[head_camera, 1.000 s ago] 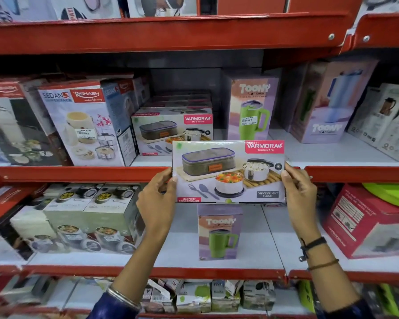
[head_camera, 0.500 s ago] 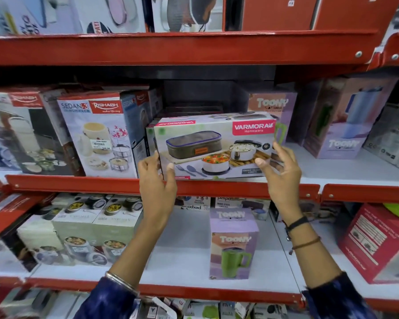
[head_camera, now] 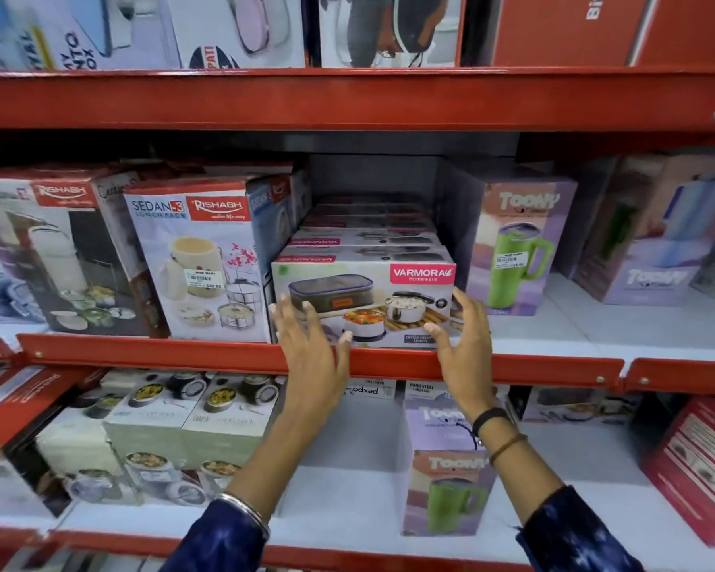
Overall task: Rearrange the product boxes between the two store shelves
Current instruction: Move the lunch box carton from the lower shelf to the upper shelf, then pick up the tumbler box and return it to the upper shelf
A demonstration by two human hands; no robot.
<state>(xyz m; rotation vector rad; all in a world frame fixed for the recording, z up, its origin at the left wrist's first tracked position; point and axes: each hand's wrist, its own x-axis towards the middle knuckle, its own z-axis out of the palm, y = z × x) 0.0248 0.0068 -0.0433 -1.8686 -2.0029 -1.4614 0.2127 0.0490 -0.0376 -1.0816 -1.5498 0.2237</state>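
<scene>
A white Varmora lunch-box box point(head_camera: 364, 282) stands at the front of the upper shelf point(head_camera: 554, 367), with a row of like boxes point(head_camera: 368, 237) behind it. My left hand point(head_camera: 308, 348) is spread open just in front of the box's lower left corner. My right hand point(head_camera: 465, 344) is open too, fingers apart at the box's lower right corner. Neither hand grips the box. On the lower shelf point(head_camera: 347, 489) a purple Toony mug box point(head_camera: 446, 468) stands upright, partly hidden by my right forearm.
Rishabh Sedan lunch-pack boxes point(head_camera: 199, 258) stand left of the Varmora box and a purple Toony mug box point(head_camera: 517, 245) stands right of it. Pale green lunch-box cartons point(head_camera: 162, 431) fill the lower shelf's left; a red box point(head_camera: 694, 468) sits at its right. More boxes line the top shelf point(head_camera: 347, 99).
Both hands lifted the Varmora box from below the upper shelf's edge, set it on the upper shelf in front of the row, and let go. The camera tilted upward.
</scene>
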